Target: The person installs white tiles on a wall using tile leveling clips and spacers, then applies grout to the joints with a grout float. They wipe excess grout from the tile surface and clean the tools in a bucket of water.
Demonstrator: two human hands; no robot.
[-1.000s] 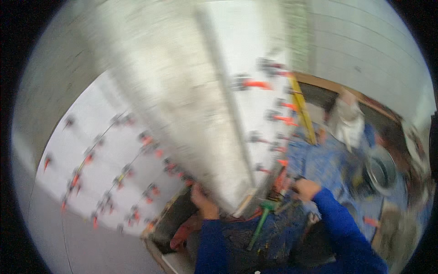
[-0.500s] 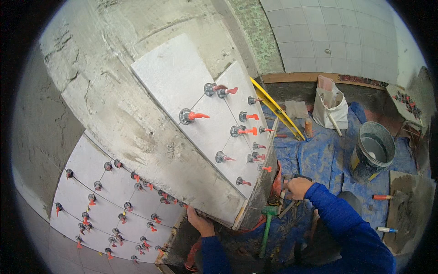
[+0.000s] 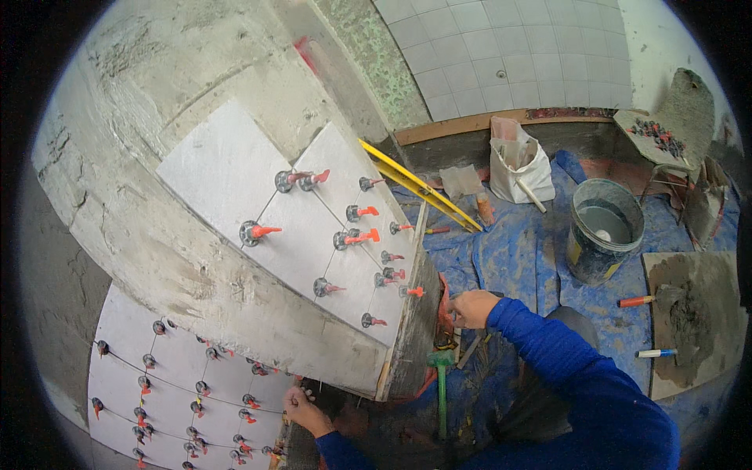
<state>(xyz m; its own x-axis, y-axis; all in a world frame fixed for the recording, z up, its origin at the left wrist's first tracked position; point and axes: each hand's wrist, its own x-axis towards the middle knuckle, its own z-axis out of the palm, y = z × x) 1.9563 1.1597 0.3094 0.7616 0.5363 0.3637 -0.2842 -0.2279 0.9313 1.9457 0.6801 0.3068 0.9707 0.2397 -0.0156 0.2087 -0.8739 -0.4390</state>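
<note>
White tile panel (image 3: 301, 213) was seen at picture center, right of a bare plaster band (image 3: 235, 290); second tile panel (image 3: 176, 372) was set left of the band. Both were dotted with black-and-orange clips (image 3: 254, 233) along the joints.

Left hand (image 3: 307, 413) was placed just beside the right edge of the second tile panel, fingertips drawn close together; whether anything was pinched could not be told. Right hand (image 3: 473, 309) was held near the lower right side of the white tile panel, fingers curled in; grip contents were hidden, can't tell.

Green mallet (image 3: 442, 395) was laid below the right hand. Yellow level (image 3: 427, 192) was propped near the panel's right edge. Farther out, a blue sheet (image 3: 517, 235) was spread, with a bucket (image 3: 589, 265) and white bag (image 3: 509, 178) stood on it. A mortar-smeared board (image 3: 660, 384) was placed far right, orange-handled tool (image 3: 634, 301) and blue-and-white handle (image 3: 656, 353) at its left edge.
</note>
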